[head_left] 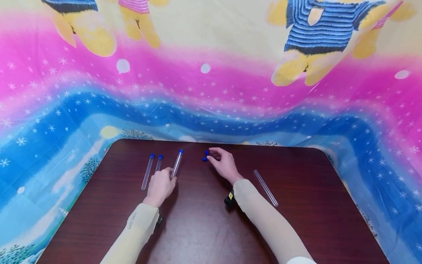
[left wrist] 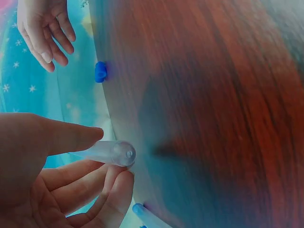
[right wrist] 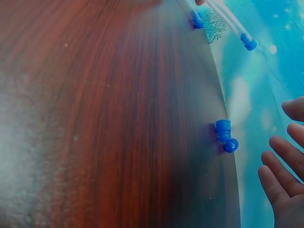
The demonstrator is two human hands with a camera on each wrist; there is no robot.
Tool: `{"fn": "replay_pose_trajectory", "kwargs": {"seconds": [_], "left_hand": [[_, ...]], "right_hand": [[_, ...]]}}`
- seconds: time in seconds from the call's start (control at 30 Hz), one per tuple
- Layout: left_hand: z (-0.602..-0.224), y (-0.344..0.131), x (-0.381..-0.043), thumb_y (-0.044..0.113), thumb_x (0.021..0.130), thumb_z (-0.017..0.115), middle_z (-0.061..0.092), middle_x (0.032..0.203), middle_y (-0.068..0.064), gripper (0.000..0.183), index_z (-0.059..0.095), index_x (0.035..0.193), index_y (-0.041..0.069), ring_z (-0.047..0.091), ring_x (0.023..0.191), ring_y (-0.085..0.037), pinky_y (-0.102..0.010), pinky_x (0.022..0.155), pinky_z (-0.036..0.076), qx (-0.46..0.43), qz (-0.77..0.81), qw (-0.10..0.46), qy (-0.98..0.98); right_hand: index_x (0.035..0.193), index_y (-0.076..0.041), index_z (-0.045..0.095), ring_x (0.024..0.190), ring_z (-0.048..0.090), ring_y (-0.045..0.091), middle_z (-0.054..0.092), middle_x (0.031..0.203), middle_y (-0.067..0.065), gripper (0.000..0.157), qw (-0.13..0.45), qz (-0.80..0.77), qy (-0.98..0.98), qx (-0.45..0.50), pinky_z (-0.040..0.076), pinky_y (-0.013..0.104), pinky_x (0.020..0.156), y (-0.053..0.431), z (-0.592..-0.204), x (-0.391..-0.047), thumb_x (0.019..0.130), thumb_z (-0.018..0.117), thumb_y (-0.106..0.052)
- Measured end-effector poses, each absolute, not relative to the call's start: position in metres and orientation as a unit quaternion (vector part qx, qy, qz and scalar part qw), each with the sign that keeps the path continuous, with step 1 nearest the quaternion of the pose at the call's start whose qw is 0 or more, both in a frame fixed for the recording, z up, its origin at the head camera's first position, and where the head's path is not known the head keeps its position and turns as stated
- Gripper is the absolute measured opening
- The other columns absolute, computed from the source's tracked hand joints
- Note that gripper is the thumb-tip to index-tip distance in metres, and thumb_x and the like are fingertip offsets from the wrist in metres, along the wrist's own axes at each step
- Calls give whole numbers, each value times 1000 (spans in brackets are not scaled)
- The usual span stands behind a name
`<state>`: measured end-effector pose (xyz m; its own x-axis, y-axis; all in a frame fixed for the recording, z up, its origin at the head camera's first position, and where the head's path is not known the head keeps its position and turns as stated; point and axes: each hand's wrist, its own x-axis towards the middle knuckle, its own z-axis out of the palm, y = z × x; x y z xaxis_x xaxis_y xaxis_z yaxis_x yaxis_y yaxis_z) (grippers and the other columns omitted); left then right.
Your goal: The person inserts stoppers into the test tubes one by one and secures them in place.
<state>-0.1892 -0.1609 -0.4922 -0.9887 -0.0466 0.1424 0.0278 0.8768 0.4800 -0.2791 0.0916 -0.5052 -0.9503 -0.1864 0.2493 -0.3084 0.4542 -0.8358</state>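
My left hand (head_left: 160,185) pinches a clear test tube (head_left: 177,164) between thumb and fingers. The tube is tilted, its blue cap (head_left: 181,151) at the far end, and the rounded bottom (left wrist: 124,153) faces the left wrist camera. My right hand (head_left: 223,165) hovers by two small blue caps (right wrist: 223,130) near the table's far edge. Its fingers (right wrist: 281,161) are spread and relaxed, apart from the caps in the right wrist view. Two more blue-capped test tubes lie left of the held one: one in full sight (head_left: 147,173), the other (head_left: 159,164) partly hidden behind my left hand.
An uncapped test tube (head_left: 265,187) lies on the dark wooden table (head_left: 204,227), to the right of my right forearm. Behind the table's far edge hangs a printed cloth (head_left: 211,102) with bears and snowflakes, which also runs along both sides.
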Motion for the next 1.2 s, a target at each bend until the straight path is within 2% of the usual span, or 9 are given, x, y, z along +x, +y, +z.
{"fn": "replay_pose_trajectory", "kwargs": {"seconds": [0.27, 0.47, 0.57, 0.8, 1.2], "left_hand": [[-497, -167, -192, 14, 89, 78, 70, 79, -8, 30, 73, 115, 1, 68, 73, -30, -49, 69, 54, 10, -242, 70, -968], [-498, -169, -195, 14, 88, 79, 71, 89, -16, 30, 75, 114, 0, 69, 82, -34, -50, 72, 54, 5, -228, 82, -970], [-498, -169, -196, 13, 88, 79, 71, 91, -17, 28, 75, 113, 1, 70, 84, -37, -51, 72, 54, 8, -224, 86, -971], [-499, -171, -199, 13, 88, 78, 71, 87, -17, 26, 75, 109, -1, 70, 84, -39, -52, 73, 54, 13, -207, 81, -975], [-504, -174, -203, 11, 88, 77, 69, 78, -15, 15, 74, 96, -1, 70, 79, -38, -52, 71, 54, 15, -200, 70, -977]], "right_hand": [[134, -9, 66, 105, 65, 22, 69, 123, 11, 41, 29, 422, -890, 171, 51, 41, 94, 87, -504, -289, 96, 74, -21], [136, -15, 66, 121, 58, 20, 63, 132, 3, 42, 18, 293, -932, 214, 45, 41, 103, 86, -500, -295, 96, 73, -27], [137, -15, 65, 125, 56, 21, 62, 134, 3, 44, 14, 241, -940, 240, 42, 41, 106, 84, -499, -297, 95, 74, -26], [136, -14, 65, 124, 56, 23, 63, 133, 5, 44, 2, 178, -945, 273, 42, 40, 106, 77, -500, -299, 95, 74, -24], [144, -13, 59, 132, 51, 25, 57, 142, 9, 47, -38, 121, -950, 285, 40, 40, 108, 76, -504, -296, 100, 68, -25]]}}
